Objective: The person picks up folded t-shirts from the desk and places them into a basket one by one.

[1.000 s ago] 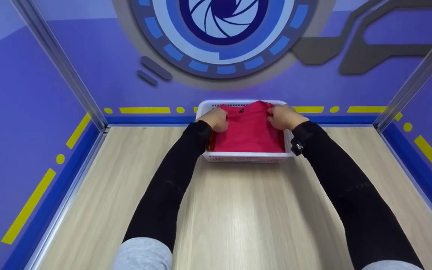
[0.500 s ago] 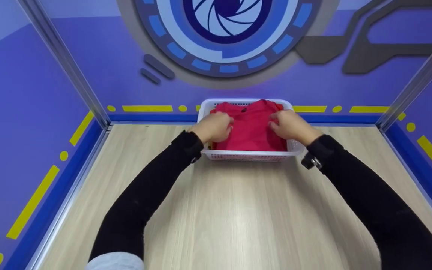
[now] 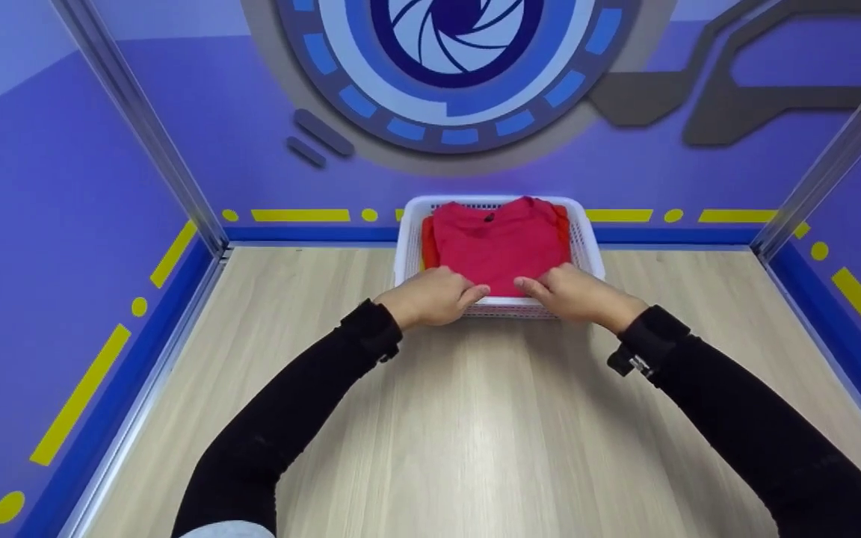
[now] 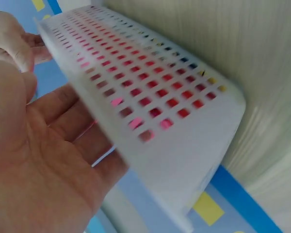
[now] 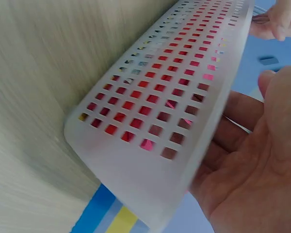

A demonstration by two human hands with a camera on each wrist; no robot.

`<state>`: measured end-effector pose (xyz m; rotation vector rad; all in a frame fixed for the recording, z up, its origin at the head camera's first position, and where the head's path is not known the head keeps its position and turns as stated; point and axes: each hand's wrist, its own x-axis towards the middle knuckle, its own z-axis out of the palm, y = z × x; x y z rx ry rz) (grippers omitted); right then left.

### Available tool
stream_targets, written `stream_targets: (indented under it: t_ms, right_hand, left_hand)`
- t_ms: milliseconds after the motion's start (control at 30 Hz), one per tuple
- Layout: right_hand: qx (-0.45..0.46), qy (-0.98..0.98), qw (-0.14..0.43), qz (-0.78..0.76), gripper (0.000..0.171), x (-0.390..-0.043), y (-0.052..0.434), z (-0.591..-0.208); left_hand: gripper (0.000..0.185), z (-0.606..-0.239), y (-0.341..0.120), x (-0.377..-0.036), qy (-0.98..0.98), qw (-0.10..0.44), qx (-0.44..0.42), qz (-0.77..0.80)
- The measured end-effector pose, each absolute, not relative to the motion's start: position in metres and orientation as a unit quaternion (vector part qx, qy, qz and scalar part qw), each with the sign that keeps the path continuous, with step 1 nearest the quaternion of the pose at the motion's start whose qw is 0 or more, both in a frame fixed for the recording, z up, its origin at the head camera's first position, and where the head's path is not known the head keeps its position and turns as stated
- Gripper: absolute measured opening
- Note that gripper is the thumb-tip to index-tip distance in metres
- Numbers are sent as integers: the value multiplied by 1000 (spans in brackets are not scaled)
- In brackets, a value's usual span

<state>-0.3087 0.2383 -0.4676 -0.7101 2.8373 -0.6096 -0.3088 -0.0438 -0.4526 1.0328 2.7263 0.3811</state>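
A white plastic basket (image 3: 405,254) with perforated walls stands against the back wall. A folded pinkish-red shirt (image 3: 501,246) lies on top inside it, its neckline toward the back. My left hand (image 3: 438,295) and right hand (image 3: 576,295) are at the basket's near rim, thumbs pointing toward each other. In the left wrist view, the fingers (image 4: 63,104) reach over the rim to the inner side while the palm stays outside, apart from the wall. The right wrist view mirrors this, with fingers (image 5: 228,136) partly hidden behind the rim.
Orange-red cloth (image 3: 564,224) and a bit of yellow show under the shirt's sides. The basket stands on a pale wooden table (image 3: 475,418). Purple-blue printed panels (image 3: 371,172) with metal corner posts (image 3: 154,142) enclose the back and both sides.
Both hands have let go of the shirt's sides and moved back toward the body to the basket's near rim. The shirt now lies uncovered in the basket.
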Motion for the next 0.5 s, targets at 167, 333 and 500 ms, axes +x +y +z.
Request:
stream_targets:
  t_ms: [167, 333, 500]
  right_hand:
    - [-237, 949, 60, -198, 59, -308, 234, -474]
    - [-255, 945, 0, -203, 55, -298, 233, -476]
    - [-249, 942, -81, -211, 38, -283, 240, -469]
  left_hand:
    - [51, -463, -43, -307, 933, 83, 329, 115]
    - [34, -460, -47, -297, 940, 24, 326, 100]
    - [27, -450, -59, -282, 934, -33, 331, 128]
